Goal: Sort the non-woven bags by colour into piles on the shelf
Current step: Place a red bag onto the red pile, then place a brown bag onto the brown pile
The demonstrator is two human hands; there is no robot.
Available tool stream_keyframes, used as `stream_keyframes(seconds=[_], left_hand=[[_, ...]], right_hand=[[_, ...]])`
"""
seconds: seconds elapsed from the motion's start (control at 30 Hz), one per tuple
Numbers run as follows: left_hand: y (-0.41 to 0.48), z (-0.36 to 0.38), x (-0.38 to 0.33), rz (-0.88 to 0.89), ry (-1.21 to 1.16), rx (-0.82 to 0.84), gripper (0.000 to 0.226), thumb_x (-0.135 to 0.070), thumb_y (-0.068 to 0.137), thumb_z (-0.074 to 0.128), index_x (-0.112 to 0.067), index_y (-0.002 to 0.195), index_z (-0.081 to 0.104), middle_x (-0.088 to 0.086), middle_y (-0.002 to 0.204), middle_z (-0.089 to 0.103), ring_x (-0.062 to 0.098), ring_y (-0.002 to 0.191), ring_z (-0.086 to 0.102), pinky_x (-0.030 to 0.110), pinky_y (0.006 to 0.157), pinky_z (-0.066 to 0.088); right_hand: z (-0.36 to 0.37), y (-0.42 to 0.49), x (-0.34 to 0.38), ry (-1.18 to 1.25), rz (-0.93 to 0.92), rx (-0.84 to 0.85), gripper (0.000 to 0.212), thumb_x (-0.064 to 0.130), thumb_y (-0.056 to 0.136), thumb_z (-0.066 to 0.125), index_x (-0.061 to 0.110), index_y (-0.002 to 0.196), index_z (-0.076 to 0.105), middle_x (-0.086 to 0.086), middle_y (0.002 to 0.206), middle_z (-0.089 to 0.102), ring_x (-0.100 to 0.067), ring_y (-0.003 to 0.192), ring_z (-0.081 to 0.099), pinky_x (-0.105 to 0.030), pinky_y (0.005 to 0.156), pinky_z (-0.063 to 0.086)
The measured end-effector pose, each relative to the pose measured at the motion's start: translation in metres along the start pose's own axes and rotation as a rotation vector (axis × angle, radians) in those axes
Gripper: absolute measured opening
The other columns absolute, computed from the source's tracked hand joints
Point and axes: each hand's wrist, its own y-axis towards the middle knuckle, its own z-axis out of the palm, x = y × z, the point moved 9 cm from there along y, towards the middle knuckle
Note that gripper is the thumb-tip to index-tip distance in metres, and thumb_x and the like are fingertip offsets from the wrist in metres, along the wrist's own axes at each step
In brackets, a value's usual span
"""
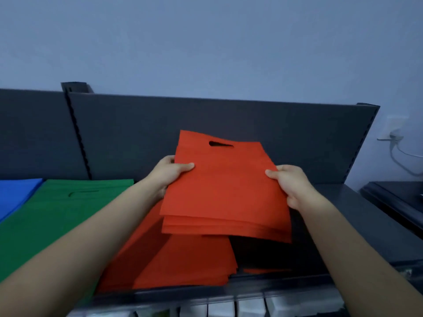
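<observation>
A stack of orange-red non-woven bags [225, 191], each with a cut-out handle slot near the top, is held up over the dark shelf [357, 225]. My left hand [170, 173] grips its left edge and my right hand [291, 185] grips its right edge. Below it more orange-red bags [180, 261] lie in a loose pile on the shelf. To the left lies a green pile [57, 213], and a blue pile [16, 195] sits at the far left edge.
The shelf's dark back panel [206, 124] rises behind the bags, with a slotted upright [76, 133] on the left. A wall socket with a white cable [397, 143] and a black table edge [398, 200] are at the right. White boxes [229, 307] show below the shelf front.
</observation>
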Motion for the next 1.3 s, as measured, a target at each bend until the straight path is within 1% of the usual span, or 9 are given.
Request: stream_keyframes(seconds=[0.07, 0.2, 0.4, 0.53, 0.67, 0.77, 0.93, 1.1, 1.3], left_hand=[[-0.002, -0.028, 0.011, -0.038, 0.174, -0.034, 0.031, -0.007, 0.087, 0.068, -0.001, 0.116, 0.06, 0.01, 0.093, 0.069, 0.019, 0.07, 0.068, 0.024, 0.055, 0.055], [-0.006, -0.083, 0.027, -0.012, 0.477, -0.142, 0.044, -0.008, 0.082, 0.074, -0.004, 0.122, 0.058, 0.011, 0.112, 0.067, 0.023, 0.093, 0.065, 0.033, 0.083, 0.051], [-0.015, -0.107, 0.036, 0.054, 0.887, -0.163, 0.077, -0.019, 0.065, 0.088, -0.007, 0.129, 0.046, 0.01, 0.124, 0.055, 0.027, 0.115, 0.054, 0.035, 0.098, 0.044], [-0.018, -0.098, 0.063, -0.078, 1.044, -0.062, 0.125, -0.015, 0.064, 0.087, -0.011, 0.154, 0.0, 0.024, 0.154, 0.015, 0.036, 0.141, 0.025, 0.035, 0.111, 0.03], [-0.021, -0.079, 0.066, -0.006, 1.335, -0.016, 0.111, -0.022, 0.077, 0.072, -0.014, 0.154, -0.007, 0.017, 0.159, -0.013, 0.031, 0.148, -0.006, 0.045, 0.118, 0.011], [-0.021, -0.049, 0.062, 0.122, 1.39, 0.046, 0.098, -0.026, 0.081, 0.066, -0.014, 0.154, 0.001, 0.013, 0.161, -0.002, 0.029, 0.149, 0.0, 0.047, 0.117, 0.011], [-0.023, 0.033, 0.054, 0.337, 1.288, 0.191, 0.084, -0.044, 0.087, 0.062, -0.012, 0.151, 0.02, 0.009, 0.156, 0.027, 0.028, 0.142, 0.026, 0.039, 0.115, 0.025], [-0.032, 0.127, 0.058, 0.553, 1.493, 0.316, 0.068, -0.058, 0.091, 0.047, -0.015, 0.144, 0.036, 0.006, 0.145, 0.043, 0.026, 0.132, 0.039, 0.038, 0.107, 0.031], [-0.024, 0.186, 0.101, 0.284, 1.668, 0.467, 0.076, -0.067, 0.092, 0.035, -0.018, 0.15, 0.029, 0.01, 0.152, 0.032, 0.034, 0.136, 0.033, 0.043, 0.111, 0.029]], right_hand=[[0.031, -0.007, -0.011, -0.032, 0.055, 0.078, 0.009, 0.007, 0.094, 0.059, 0.011, 0.087, 0.065, -0.012, 0.095, 0.07, -0.026, 0.091, 0.067, -0.044, 0.087, 0.055], [0.084, -0.018, -0.035, -0.11, 0.079, 0.18, 0.014, 0.003, 0.093, 0.059, 0.015, 0.086, 0.062, -0.012, 0.096, 0.07, -0.027, 0.09, 0.068, -0.045, 0.087, 0.055], [0.123, -0.033, -0.056, -0.269, -0.013, 0.146, 0.028, 0.0, 0.082, 0.068, 0.012, 0.105, 0.058, -0.003, 0.1, 0.068, -0.02, 0.091, 0.067, -0.041, 0.087, 0.055], [0.131, -0.041, -0.058, -0.493, -0.052, 0.145, 0.033, 0.0, 0.083, 0.064, 0.01, 0.114, 0.058, -0.007, 0.113, 0.066, -0.022, 0.099, 0.064, -0.031, 0.086, 0.052], [0.119, -0.039, -0.051, -0.706, -0.09, 0.115, 0.062, 0.022, 0.09, 0.064, 0.007, 0.144, 0.037, -0.008, 0.142, 0.047, -0.026, 0.13, 0.046, -0.031, 0.103, 0.038], [0.081, -0.028, -0.057, -0.994, -0.088, 0.01, 0.062, 0.042, 0.094, 0.052, 0.011, 0.145, 0.035, -0.012, 0.142, 0.045, -0.031, 0.13, 0.043, -0.042, 0.105, 0.04], [-0.006, -0.018, -0.093, -1.067, 0.185, -0.042, 0.077, 0.058, 0.088, 0.053, 0.005, 0.142, 0.037, -0.018, 0.143, 0.042, -0.035, 0.129, 0.044, -0.04, 0.104, 0.04], [-0.071, -0.011, -0.106, -1.089, 0.25, -0.129, 0.091, 0.073, 0.074, 0.059, 0.005, 0.134, 0.047, -0.016, 0.136, 0.048, -0.034, 0.123, 0.049, -0.041, 0.101, 0.043], [-0.083, 0.008, -0.112, -0.959, 0.229, -0.089, 0.088, 0.059, 0.057, 0.079, 0.017, 0.13, 0.052, -0.01, 0.133, 0.053, -0.032, 0.124, 0.048, -0.045, 0.102, 0.043]])
